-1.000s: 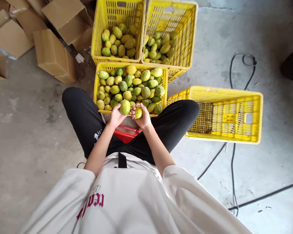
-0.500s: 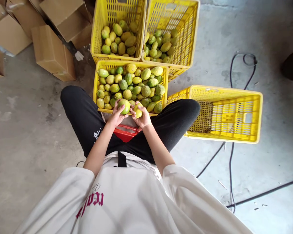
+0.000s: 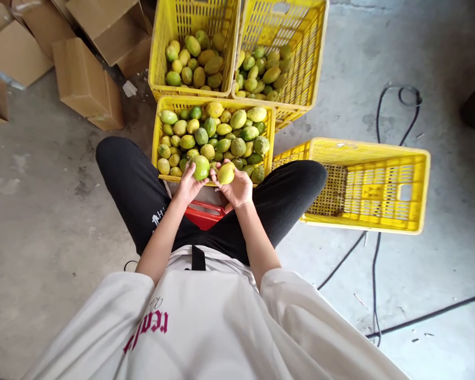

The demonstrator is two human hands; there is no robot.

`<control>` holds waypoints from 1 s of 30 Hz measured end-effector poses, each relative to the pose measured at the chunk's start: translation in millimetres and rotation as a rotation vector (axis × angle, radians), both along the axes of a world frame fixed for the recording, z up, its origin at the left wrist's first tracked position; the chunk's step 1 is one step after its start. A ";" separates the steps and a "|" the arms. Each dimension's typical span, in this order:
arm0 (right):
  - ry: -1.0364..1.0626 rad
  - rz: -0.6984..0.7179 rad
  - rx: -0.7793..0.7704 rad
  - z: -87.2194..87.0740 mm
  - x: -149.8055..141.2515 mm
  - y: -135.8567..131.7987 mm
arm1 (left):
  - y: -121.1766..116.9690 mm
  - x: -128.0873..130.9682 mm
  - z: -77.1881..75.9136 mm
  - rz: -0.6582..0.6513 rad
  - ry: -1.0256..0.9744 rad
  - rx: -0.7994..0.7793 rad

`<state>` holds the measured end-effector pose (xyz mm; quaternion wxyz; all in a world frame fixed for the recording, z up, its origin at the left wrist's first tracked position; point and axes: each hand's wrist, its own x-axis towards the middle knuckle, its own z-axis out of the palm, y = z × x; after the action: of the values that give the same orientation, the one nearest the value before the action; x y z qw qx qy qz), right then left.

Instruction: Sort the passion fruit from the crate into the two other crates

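I sit with my knees spread around a yellow crate (image 3: 154,138) heaped with green and yellow fruits. My left hand (image 3: 188,184) is closed around a round green-yellow fruit (image 3: 201,167) at the crate's near rim. My right hand (image 3: 238,189) grips a smaller yellow fruit (image 3: 226,173) just beside it. Both fruits are held over the near edge of the crate, a few centimetres apart.
Two more yellow crates (image 3: 158,63) (image 3: 312,63) with fruit stand behind the near one. An empty yellow crate (image 3: 380,221) lies on its side at my right knee. Cardboard boxes (image 3: 87,84) are piled at the far left. Black cables (image 3: 376,253) run over the concrete floor at right. A red stool (image 3: 201,215) is under me.
Both hands have risen slightly toward the crate with their fruits. The right hand has turned its yellow fruit up so more of it shows.
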<state>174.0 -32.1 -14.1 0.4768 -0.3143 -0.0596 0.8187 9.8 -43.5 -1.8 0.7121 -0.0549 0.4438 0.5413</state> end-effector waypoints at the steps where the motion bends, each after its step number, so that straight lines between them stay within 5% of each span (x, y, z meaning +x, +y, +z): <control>1: -0.012 0.002 0.008 0.4 0.3 -0.1 | -0.1 -0.6 -1.6 0.012 0.019 -0.003; 10: -0.077 -0.041 -0.059 0.2 -0.9 2.5 | 1.2 -1.6 13.6 -0.019 0.050 0.008; 17: -0.028 -0.057 -0.014 -2.1 1.2 2.1 | 4.7 -0.9 10.7 0.025 0.047 -0.027; 24: -0.004 -0.113 -0.055 -8.2 2.4 3.6 | -1.6 1.5 13.5 0.011 -0.048 0.128; 30: 0.027 -0.072 -0.052 -13.9 3.5 2.5 | 0.9 -4.5 13.3 0.034 -0.094 -0.015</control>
<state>177.5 -29.6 -28.0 0.4985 -0.3176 -0.0207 0.8063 5.4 -42.6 11.5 0.7224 -0.0931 0.4130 0.5466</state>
